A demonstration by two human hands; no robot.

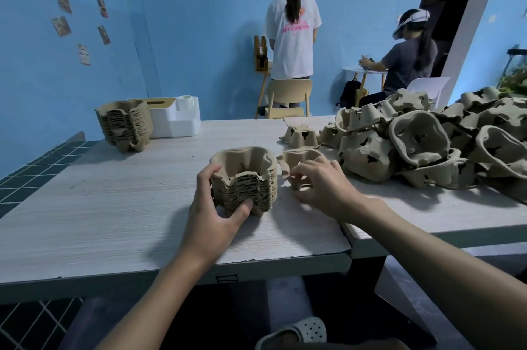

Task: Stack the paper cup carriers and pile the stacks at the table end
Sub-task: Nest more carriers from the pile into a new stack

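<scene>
A short stack of brown pulp cup carriers (251, 178) stands on the grey table (114, 207) near the front edge. My left hand (216, 207) grips the stack's near left corner, thumb in front and fingers on the side. Just to its right lies a single carrier (299, 157), and my right hand (319, 184) closes on its near rim. A taller finished stack (125, 126) stands at the far left end of the table. A big loose heap of carriers (433, 141) covers the right side.
A white tissue box holder (176, 118) stands behind the far stack. One lone upside-down carrier (302, 136) lies in front of the heap. Beyond the table are a wooden chair (288, 97) and two persons (291, 30) by the blue wall.
</scene>
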